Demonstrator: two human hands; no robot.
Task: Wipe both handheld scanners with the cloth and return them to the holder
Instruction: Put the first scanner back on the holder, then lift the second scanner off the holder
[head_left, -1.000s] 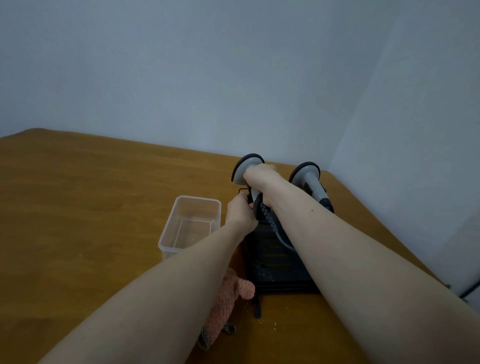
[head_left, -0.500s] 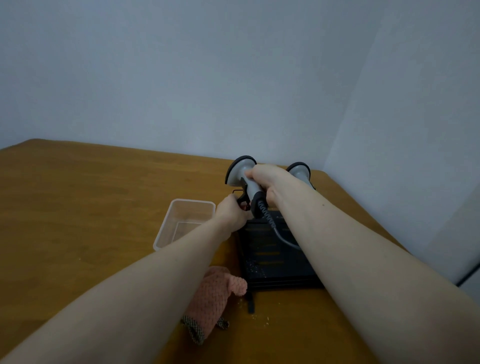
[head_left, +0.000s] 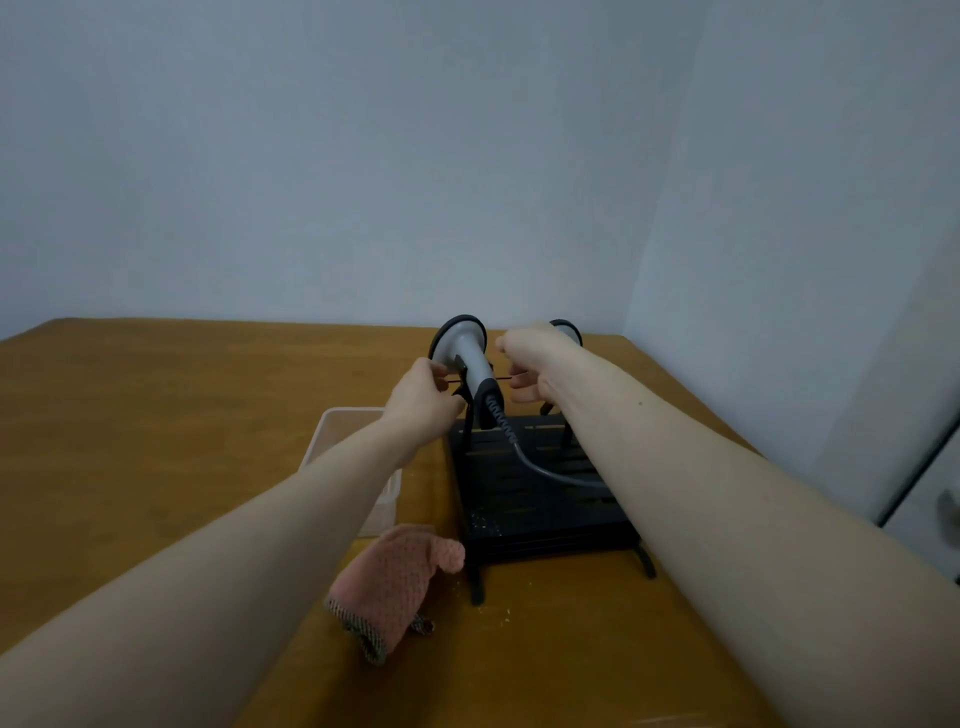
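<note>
Your grey scanner with black-rimmed head sits in the holder, handle slanting toward you. Left hand fingers pinch a thin rod beside it; right hand fingers curl, grip unclear.

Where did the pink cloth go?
The pink cloth lies on the wooden table, low in the head view, just left of the black holder and in front of the clear plastic box.

1. A clear plastic container stands on the wooden table.
2. Pale crumbs lie scattered on the wood.
3. Plain grey-blue walls meet in a corner behind.
</note>
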